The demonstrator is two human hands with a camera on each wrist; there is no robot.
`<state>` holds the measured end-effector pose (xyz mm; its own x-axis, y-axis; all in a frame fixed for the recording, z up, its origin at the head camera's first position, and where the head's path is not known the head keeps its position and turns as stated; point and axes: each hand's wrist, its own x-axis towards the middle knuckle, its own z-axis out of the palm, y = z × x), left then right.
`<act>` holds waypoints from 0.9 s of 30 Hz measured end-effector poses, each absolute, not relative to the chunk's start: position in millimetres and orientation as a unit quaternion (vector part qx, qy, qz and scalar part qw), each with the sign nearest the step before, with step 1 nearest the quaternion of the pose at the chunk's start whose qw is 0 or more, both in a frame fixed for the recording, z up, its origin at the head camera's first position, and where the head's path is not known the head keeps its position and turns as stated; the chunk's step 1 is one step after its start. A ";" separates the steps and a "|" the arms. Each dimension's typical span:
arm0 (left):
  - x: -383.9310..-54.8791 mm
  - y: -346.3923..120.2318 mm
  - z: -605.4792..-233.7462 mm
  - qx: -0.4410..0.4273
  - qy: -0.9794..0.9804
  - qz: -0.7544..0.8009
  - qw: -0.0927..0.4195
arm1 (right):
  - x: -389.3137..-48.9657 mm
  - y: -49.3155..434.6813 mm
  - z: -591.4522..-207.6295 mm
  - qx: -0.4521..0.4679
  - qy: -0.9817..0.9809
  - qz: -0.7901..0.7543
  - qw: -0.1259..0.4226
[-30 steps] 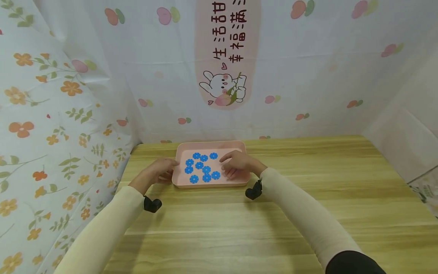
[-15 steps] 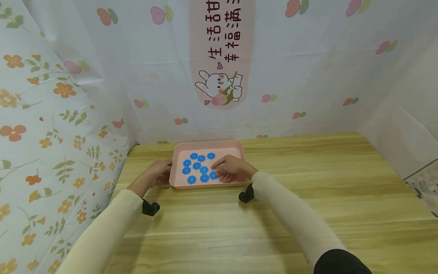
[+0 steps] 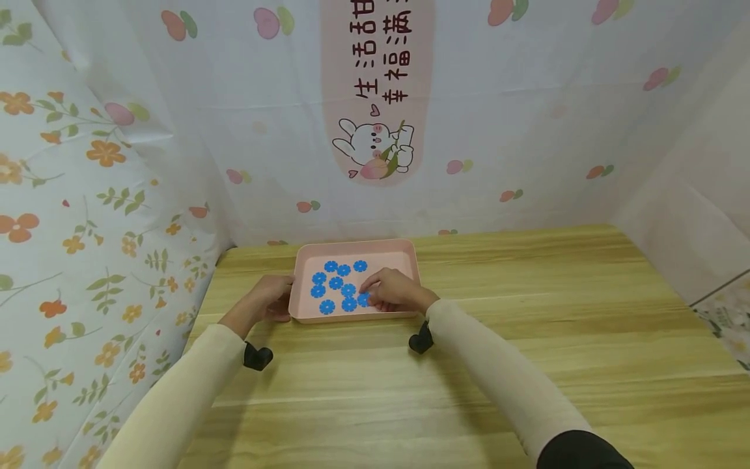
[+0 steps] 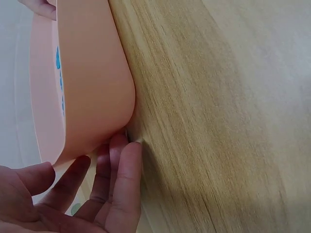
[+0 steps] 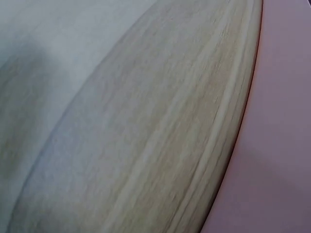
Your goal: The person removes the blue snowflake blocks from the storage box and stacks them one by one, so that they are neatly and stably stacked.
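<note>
A shallow pink tray (image 3: pixel 354 247) lies on the wooden table, with several blue notched discs (image 3: pixel 336 283) spread on its floor. My left hand (image 3: pixel 268 296) holds the tray's left end. In the left wrist view, the thumb (image 4: pixel 39 178) is at the rim and the fingers (image 4: pixel 127 167) lie against the outer wall, close to the tabletop. My right hand (image 3: pixel 394 291) reaches over the tray's right part, index finger and thumb apart at the rightmost disc (image 3: pixel 363 299), which they partly cover. The right wrist view shows none of the hand, only tray and table.
The wooden table (image 3: pixel 363 391) extends in front and to the right of the tray. Patterned cloth (image 3: pixel 498 117) hangs behind it, and floral cloth (image 3: pixel 105 260) hangs along the left. Black wrist mounts (image 3: pixel 258 356) sit below the wrists.
My right hand has moved left and down inside the tray, from beside the discs to the rightmost one. The left hand stays at the tray's left end. The head view has shifted slightly.
</note>
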<state>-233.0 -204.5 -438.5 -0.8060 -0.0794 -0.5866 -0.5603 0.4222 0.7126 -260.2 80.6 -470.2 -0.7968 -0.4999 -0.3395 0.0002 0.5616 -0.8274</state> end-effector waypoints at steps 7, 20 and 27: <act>-233.2 -203.8 -440.5 -0.200 0.808 0.502 0.236 | -261.6 81.1 -467.3 -0.154 0.858 -0.408 0.272; -232.8 -205.6 -442.2 -0.193 0.808 0.508 0.228 | -267.7 93.8 -461.1 -0.123 0.815 -0.486 0.290; -230.9 -206.2 -442.6 -0.190 0.809 0.508 0.228 | -272.9 105.6 -446.7 -0.111 0.799 -0.533 0.256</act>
<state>-230.9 -206.2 -442.6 -0.8236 -0.0762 -0.5620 -0.5394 0.4114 0.7347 -272.9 105.6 -446.7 -0.8439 -0.4511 -0.2904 0.0951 0.4069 -0.9085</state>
